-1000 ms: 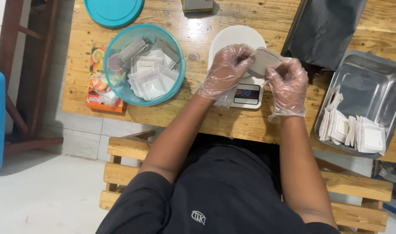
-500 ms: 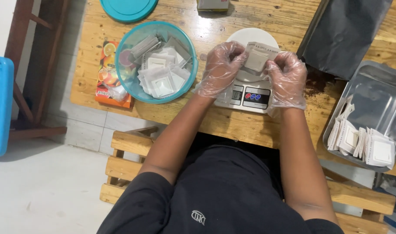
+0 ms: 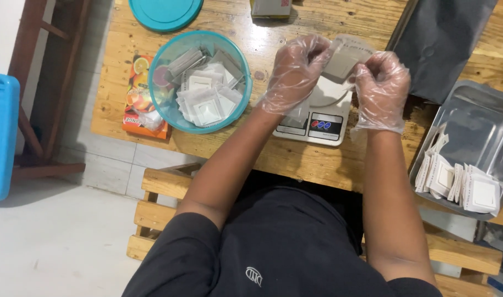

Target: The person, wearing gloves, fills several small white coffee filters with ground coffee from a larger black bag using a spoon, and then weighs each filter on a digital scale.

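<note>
Gloves on, you are pinching a small grey sachet (image 3: 345,58) between both hands above the digital scale (image 3: 317,113).

Your left hand (image 3: 295,74) is closing its fingers on the sachet's left edge and your right hand (image 3: 380,91) is clamping the right edge — the sachet is hanging clear of the scale's plate. Beside your left wrist a teal bowl (image 3: 166,66) is sitting full of white sachets, half covering an orange packet (image 3: 138,96). By your right arm a metal tray (image 3: 482,126) is holding standing sachets — a black bag (image 3: 444,38) is lying just behind your right hand, and a teal lid (image 3: 164,12) is resting at the wooden table's (image 3: 273,159) far edge.
</note>
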